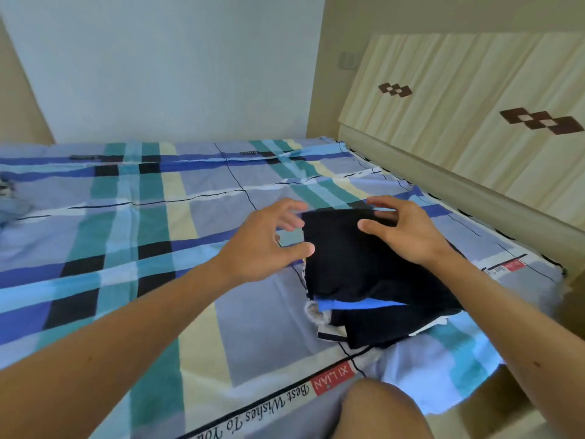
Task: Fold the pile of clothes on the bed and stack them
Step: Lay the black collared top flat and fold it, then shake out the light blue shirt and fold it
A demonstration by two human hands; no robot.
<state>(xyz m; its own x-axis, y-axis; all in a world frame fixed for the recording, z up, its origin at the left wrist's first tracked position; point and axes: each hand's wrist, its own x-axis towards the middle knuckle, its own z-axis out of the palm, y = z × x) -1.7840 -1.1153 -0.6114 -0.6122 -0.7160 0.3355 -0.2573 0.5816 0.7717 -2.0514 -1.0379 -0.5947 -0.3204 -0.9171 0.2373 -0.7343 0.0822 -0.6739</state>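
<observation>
On the plaid-sheeted bed [126, 248], near its right edge by the headboard [459, 122], a person is working over a stack [373, 324] of folded clothes, with a dark garment [348, 258] lying on top. Both hands are hovering at the stack's far end. The left hand [269, 239] is spreading its loosely bent fingers just beside the garment's left edge, thumb at the cloth, gripping nothing. The right hand [408, 232] is arching over the far corner, fingers apart and thumb above the dark cloth; whether it is pressing down cannot be told. By the look of it, the step in hand is squaring a folded piece on the stack. A crumpled bit of blue cloth [9, 201] is showing at the bed's far left edge, well apart from the stack. The next move is probably calling for a reach across the bed to fetch whatever is waiting there for folding.
</observation>
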